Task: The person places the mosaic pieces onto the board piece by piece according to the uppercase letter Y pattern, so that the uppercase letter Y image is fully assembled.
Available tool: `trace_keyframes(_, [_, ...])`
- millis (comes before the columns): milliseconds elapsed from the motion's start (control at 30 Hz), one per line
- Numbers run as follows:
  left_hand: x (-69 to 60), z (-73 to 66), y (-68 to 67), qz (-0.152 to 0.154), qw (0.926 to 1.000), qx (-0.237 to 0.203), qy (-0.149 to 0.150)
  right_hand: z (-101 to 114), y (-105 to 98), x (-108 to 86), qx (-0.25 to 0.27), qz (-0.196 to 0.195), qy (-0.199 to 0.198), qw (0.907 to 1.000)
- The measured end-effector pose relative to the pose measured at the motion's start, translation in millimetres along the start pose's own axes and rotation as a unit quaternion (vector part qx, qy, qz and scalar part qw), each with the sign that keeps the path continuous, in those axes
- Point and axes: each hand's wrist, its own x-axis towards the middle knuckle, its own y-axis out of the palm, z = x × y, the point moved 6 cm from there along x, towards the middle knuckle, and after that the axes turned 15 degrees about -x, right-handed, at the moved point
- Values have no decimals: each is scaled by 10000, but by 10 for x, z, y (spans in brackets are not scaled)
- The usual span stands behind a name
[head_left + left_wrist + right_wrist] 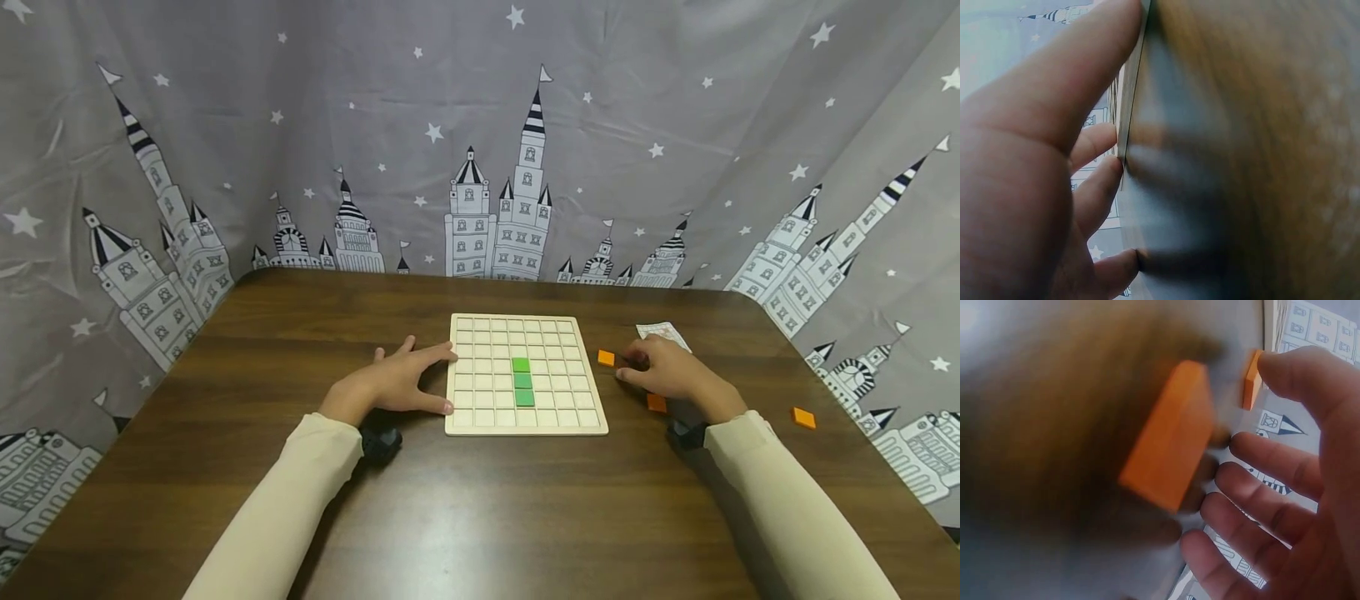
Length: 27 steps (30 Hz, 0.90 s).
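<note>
A pale square board point(525, 431) with a grid of recessed cells lies on the table, and three green square tiles point(522, 381) stand in a column on it. My left hand point(397, 379) touches the board's left edge with extended thumb and forefinger; the other fingers spread behind. Right of the board, my right hand point(671, 371) hovers low with loosely bent fingers and no tile between them. One orange tile point(606, 358) lies just left of its fingertips. Another orange tile point(1172, 437) lies on the table beneath the palm, partly covered in the head view.
A third orange tile point(803, 417) lies farther right, near the table's right side. Behind the right hand is a white printed card point(667, 333), partly hidden by it. A grey curtain point(480, 108) with castles and stars hangs behind the brown wooden table point(450, 517).
</note>
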Motion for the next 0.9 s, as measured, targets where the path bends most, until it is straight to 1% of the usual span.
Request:
trace_keyframes(200, [-7,-8,1,7,10000,-30,-10,9,-7,-152,-62,-34,-157,9999])
trace_keyframes(500, [-16,-27,-15,4,10000,-66,-45,41,-4,-206,-154,-277,-322,9990])
trace_keyframes(667, [-13,-19,-28,-6,10000,-60,-42,73,7,-168,-217,-342,-212,9990])
trace_keyframes(833, [-9,-26,-18,4,10000,-60,-24,130,39,-36,-201,-134,29,9997])
trace_keyframes(900, [-6,-29,-8,6,10000,-46,-8,162,45,26,-180,-85,64,9998])
